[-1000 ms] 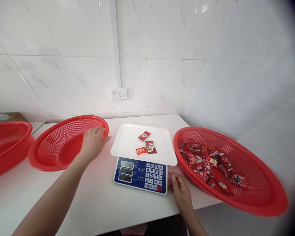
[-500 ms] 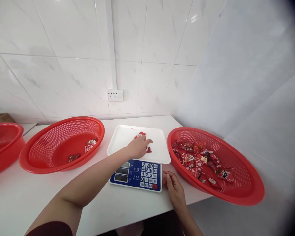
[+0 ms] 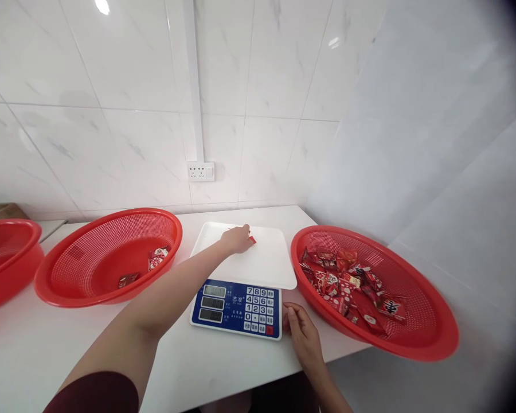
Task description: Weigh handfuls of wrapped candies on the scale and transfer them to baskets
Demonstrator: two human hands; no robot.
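Box point(image 3: 8, 211): brown, partly out of view, behind first basket.

First basket point(image 3: 33, 230): red, cut off by the picture edge.

Second basket point(image 3: 107, 217): red, perforated, on white table point(image 3: 172, 367). Contains dark packet point(image 3: 129, 280) near the front rim and patterned packet point(image 3: 158, 257) against the right-hand wall.

Socket point(image 3: 200, 171): white, on tiled wall, above table.

Scale point(image 3: 236, 308): blue face, three displays at left, keypad at right; digits too faint to read.

Left hand point(image 3: 239, 238): extends over tray point(image 3: 266, 269), well apart from right hand; thumb and fingers around red packet point(image 3: 252, 240). Firmness of pinch: cannot tell.

Red packet: at tray, towards the back, mostly hidden by fingers; on the surface or just above it, cannot tell. Best handled by the wrapper edge, with light fingertip pressure; better raised straight up than dragged. Avoid leaning the wrist on the tray.

Right hand point(image 3: 301, 331): rests just beside the scale's right edge, fingers loosely curled; anything held, cannot tell. Best kept off the keys.

Third basket point(image 3: 430, 318): red, beside tray; contains mixed heap point(image 3: 348, 281) of red packets.
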